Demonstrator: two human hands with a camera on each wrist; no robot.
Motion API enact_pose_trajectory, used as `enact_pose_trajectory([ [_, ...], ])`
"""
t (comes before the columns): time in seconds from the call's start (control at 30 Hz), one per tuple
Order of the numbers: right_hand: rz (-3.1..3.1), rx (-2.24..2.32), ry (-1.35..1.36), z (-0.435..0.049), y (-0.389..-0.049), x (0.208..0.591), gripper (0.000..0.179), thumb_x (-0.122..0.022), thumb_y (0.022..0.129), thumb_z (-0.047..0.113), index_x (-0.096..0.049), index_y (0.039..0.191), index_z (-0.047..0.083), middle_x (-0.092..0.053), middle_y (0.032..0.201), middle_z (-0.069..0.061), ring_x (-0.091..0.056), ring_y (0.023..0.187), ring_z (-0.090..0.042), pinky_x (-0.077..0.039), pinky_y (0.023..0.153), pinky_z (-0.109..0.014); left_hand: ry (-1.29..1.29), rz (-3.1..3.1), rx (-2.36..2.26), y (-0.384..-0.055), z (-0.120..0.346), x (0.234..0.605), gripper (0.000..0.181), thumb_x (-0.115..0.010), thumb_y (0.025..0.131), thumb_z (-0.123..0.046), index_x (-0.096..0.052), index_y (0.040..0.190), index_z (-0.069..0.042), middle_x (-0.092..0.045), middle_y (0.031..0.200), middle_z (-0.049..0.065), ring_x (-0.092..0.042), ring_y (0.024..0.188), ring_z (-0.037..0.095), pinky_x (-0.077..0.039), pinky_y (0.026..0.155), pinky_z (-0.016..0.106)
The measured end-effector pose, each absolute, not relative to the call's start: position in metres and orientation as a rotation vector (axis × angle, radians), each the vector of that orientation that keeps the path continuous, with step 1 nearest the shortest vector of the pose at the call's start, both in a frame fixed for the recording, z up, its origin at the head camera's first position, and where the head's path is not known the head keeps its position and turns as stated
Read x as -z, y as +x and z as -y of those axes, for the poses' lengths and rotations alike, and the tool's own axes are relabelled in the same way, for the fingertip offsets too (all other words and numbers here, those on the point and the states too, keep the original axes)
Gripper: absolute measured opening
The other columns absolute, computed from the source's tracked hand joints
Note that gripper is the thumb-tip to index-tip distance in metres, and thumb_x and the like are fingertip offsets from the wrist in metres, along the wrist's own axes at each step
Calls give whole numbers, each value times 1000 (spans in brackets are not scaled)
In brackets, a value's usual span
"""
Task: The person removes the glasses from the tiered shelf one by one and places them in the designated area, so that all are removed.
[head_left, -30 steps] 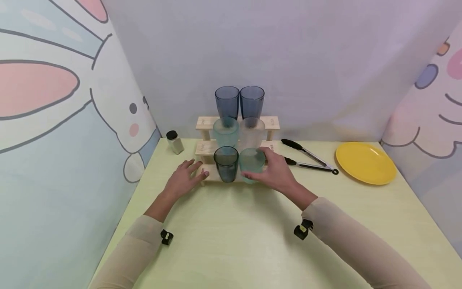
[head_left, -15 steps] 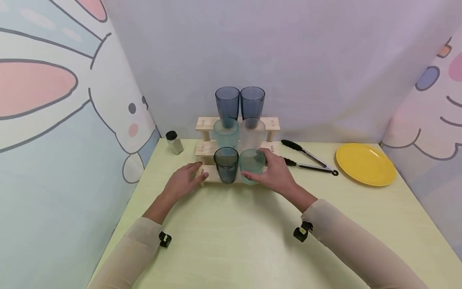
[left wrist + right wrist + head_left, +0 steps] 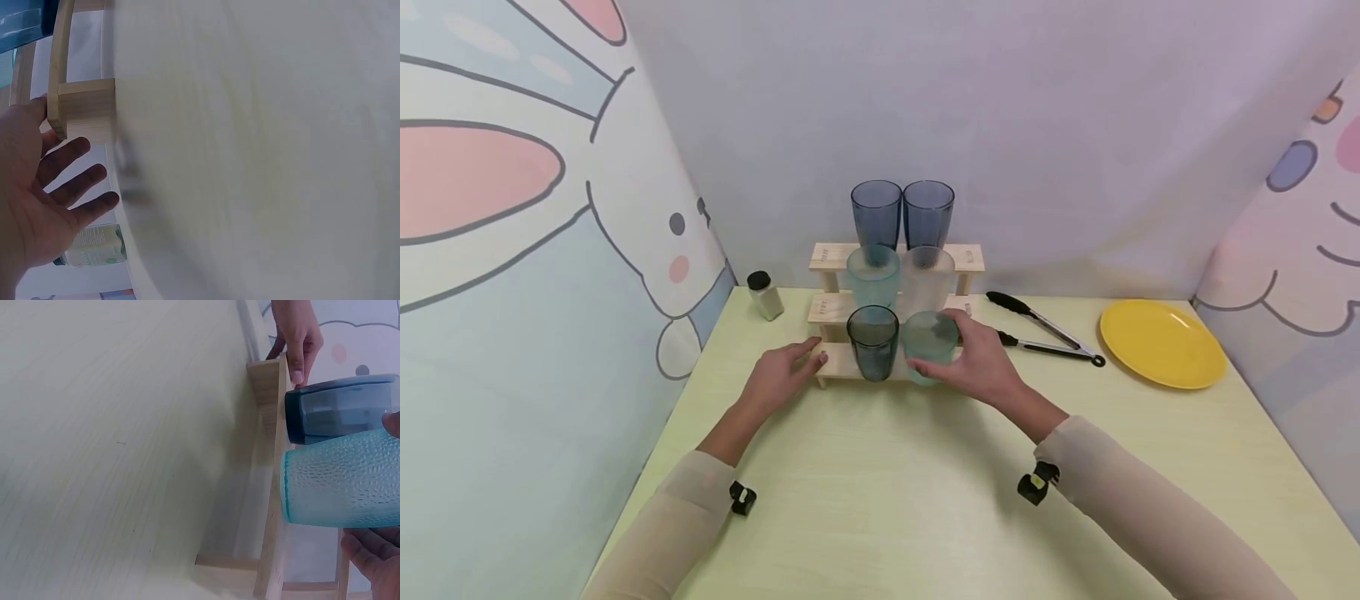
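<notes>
Right hand [image 3: 981, 360] grips one glass [image 3: 929, 335] of six, left hand [image 3: 775, 377] one rack [image 3: 835, 257].

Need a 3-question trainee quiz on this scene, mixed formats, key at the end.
1. True or false: the tongs lie between the wooden rack and the yellow plate.

2. How many cups are in view, counting any that a hand is on?

3. Which thing is between the thumb and fingers of the right hand?
A) the tongs
B) the front teal cup
C) the yellow plate

Key:
1. True.
2. Six, in three rows of two.
3. B.
</notes>
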State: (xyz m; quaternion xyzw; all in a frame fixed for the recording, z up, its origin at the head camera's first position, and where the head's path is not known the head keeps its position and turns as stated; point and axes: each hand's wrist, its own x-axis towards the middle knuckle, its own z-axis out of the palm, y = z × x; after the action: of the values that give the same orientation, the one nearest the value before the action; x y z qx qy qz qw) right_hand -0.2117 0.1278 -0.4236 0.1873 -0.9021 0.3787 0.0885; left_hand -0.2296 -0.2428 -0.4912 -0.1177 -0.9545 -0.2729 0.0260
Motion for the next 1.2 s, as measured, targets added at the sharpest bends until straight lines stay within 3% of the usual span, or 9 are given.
enact_pose_trajectory([
  [0.2, 2685, -1189, 558, -141, -212, 420, 84, -99, 82, 44, -60, 148, 8, -77, 128, -16, -79, 105, -33, -65, 87, -53, -310, 2992, 855, -230, 244, 493, 64, -56, 113, -59, -57, 163, -20, -70, 148, 20, -69, 135, 47, -55, 109, 62],
  [0.33, 2693, -1245, 542, -154, -212, 419, 86, -99, 83, 41, -58, 151, 8, -75, 132, -18, -80, 110, -36, -65, 92, -57, -287, 3011, 858, -230, 244, 494, 66, -55, 112, -64, -57, 164, -23, -77, 138, 19, -77, 113, 40, -59, 98, 58],
  [0.47, 2714, -1255, 515, -170, -212, 421, 88, -99, 84, 40, -57, 154, 7, -73, 135, -20, -79, 114, -38, -64, 96, -58, -286, 3027, 860, -231, 244, 496, 67, -52, 112, -66, -57, 164, -25, -79, 134, 19, -74, 96, 30, -59, 91, 53],
  [0.6, 2728, -1248, 490, -187, -211, 422, 87, -99, 84, 39, -57, 153, 8, -70, 139, -20, -77, 118, -39, -63, 99, -58, -281, 3035, 869, -229, 244, 496, 66, -52, 112, -65, -56, 164, -25, -79, 134, 19, -76, 101, 33, -59, 93, 54],
  [0.77, 2739, -1294, 435, -210, -209, 422, 87, -98, 86, 37, -55, 156, 10, -66, 145, -20, -72, 124, -42, -61, 104, -60, -283, 3044, 880, -228, 243, 496, 65, -51, 113, -65, -56, 165, -26, -78, 139, 18, -75, 121, 44, -57, 102, 60],
  [0.83, 2751, -1315, 400, -220, -208, 422, 87, -98, 87, 39, -54, 157, 12, -66, 147, -18, -72, 126, -41, -62, 104, -52, -284, 3045, 881, -228, 243, 497, 65, -51, 113, -65, -55, 165, -26, -77, 140, 17, -74, 125, 45, -57, 104, 60],
  [0.9, 2758, -1351, 371, -229, -207, 423, 87, -97, 88, 39, -53, 158, 14, -65, 148, -16, -71, 128, -41, -63, 101, -37, -282, 3042, 888, -227, 243, 497, 65, -51, 113, -65, -56, 165, -27, -77, 140, 17, -73, 126, 45, -57, 105, 61],
  [1.03, 2763, -1404, 324, -247, -208, 427, 88, -96, 89, 37, -51, 161, 15, -63, 150, -15, -69, 131, -41, -54, 91, -10, -282, 3033, 893, -227, 244, 497, 64, -52, 113, -65, -56, 164, -27, -78, 139, 17, -74, 124, 45, -57, 104, 61],
  [1.2, 2768, -1496, 281, -264, -211, 437, 88, -96, 90, 34, -50, 164, 16, -62, 152, -16, -67, 134, -42, -51, 89, -7, -279, 3030, 886, -227, 244, 496, 64, -52, 113, -64, -56, 164, -27, -78, 138, 18, -75, 121, 43, -57, 103, 60],
])
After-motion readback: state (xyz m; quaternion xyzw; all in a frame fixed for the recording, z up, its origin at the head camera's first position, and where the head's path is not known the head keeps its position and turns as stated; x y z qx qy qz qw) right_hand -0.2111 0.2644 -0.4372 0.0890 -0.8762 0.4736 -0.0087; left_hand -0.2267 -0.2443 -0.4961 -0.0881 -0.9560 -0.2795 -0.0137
